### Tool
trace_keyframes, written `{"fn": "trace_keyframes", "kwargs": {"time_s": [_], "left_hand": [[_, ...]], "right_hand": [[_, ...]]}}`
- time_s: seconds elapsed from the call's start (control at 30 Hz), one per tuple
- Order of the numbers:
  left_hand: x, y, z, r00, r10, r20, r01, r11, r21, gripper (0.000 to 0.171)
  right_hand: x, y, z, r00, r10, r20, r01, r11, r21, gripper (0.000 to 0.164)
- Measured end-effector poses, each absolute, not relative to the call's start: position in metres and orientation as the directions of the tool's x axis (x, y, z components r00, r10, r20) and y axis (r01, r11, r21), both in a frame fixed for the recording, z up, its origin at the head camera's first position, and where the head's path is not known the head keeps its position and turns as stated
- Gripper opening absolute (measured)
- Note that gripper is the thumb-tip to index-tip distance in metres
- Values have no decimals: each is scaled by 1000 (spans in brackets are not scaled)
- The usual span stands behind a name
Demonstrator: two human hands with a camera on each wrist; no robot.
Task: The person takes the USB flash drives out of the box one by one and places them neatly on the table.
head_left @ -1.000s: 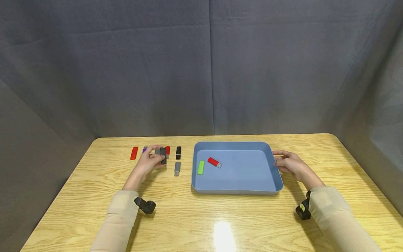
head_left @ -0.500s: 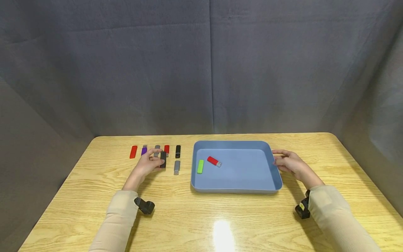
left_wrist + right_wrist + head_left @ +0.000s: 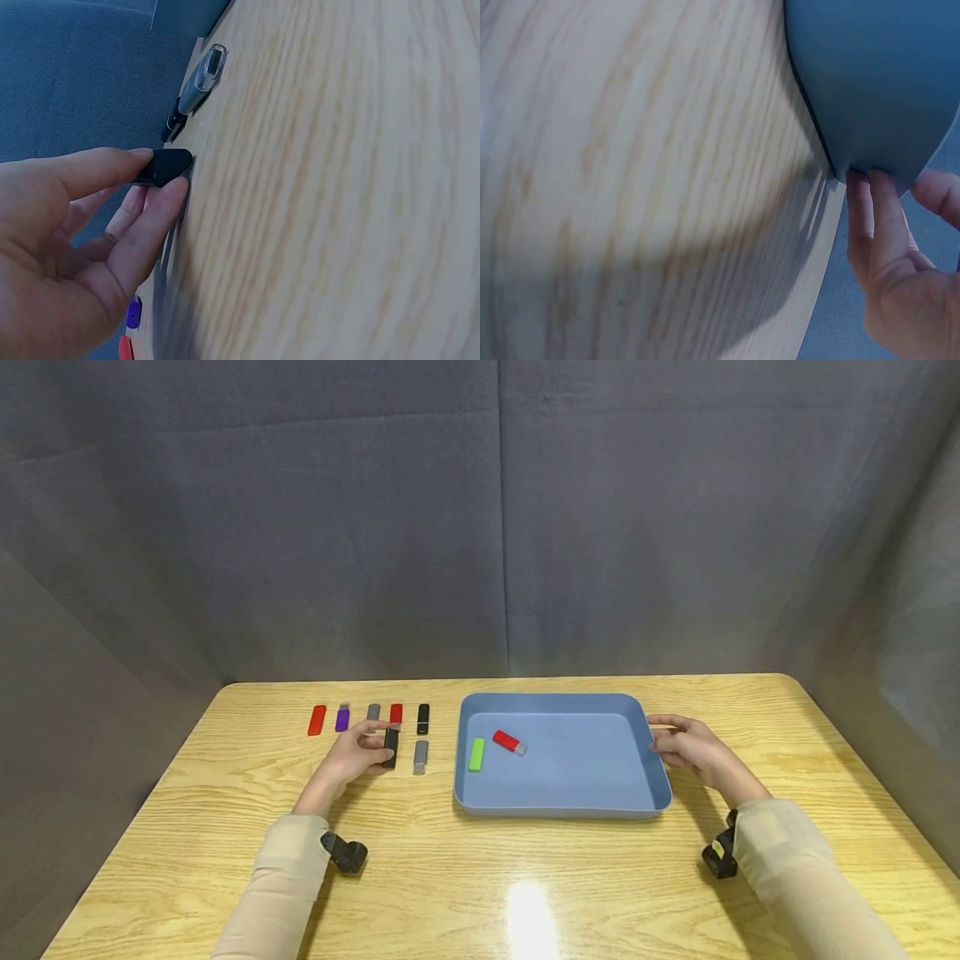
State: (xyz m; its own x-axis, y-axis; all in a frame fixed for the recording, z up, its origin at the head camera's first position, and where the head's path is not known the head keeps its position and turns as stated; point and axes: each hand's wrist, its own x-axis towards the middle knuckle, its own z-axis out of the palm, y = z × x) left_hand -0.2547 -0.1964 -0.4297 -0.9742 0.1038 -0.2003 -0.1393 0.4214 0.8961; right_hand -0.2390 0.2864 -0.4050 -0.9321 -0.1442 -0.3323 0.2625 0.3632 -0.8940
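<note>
A black USB stick (image 3: pixel 391 748) is pinched between the thumb and fingers of my left hand (image 3: pixel 349 757), held upright close over the table. In the left wrist view its rounded end shows between the fingertips (image 3: pixel 180 187). My right hand (image 3: pixel 693 750) touches the right side of a blue tray (image 3: pixel 558 814), its fingers fairly straight against the outer wall, as the right wrist view shows. Inside the tray lie a green USB stick (image 3: pixel 477 755) and a red USB stick (image 3: pixel 510 742) with its metal plug bare.
Left of the tray, a red stick (image 3: pixel 317 720), a purple stick (image 3: pixel 342 718), a grey stick (image 3: pixel 373 714), another red stick (image 3: pixel 396 713) and a black stick (image 3: pixel 423 719) line the table's back. A second grey stick (image 3: pixel 421 757) lies nearer. A grey curtain (image 3: pixel 375 527) hangs behind.
My left hand has drawn the black USB stick slightly toward me, leaving the red and grey sticks behind it more visible. The right hand stays at the tray's side.
</note>
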Motion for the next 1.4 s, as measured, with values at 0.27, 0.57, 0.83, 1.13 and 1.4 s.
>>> {"fn": "trace_keyframes", "kwargs": {"time_s": [0.27,0.57,0.83,1.13,1.4], "left_hand": [[-254,-192,-428,-972,102,-211,-145,446,883,52],[-252,-191,-428,-968,90,-232,-162,480,862,53],[-252,-194,-428,-961,107,-255,-173,488,856,52],[-252,-195,-429,-960,107,-258,-173,499,849,52],[-250,-193,-425,-962,78,-260,-185,509,841,52]], "right_hand": [[-239,287,-406,-933,-142,-329,258,370,-892,64],[-239,288,-407,-934,-144,-328,256,371,-892,64],[-239,289,-406,-932,-157,-326,249,373,-894,65],[-241,288,-407,-932,-152,-329,256,366,-895,65],[-240,288,-406,-929,-156,-335,262,363,-894,63]]}}
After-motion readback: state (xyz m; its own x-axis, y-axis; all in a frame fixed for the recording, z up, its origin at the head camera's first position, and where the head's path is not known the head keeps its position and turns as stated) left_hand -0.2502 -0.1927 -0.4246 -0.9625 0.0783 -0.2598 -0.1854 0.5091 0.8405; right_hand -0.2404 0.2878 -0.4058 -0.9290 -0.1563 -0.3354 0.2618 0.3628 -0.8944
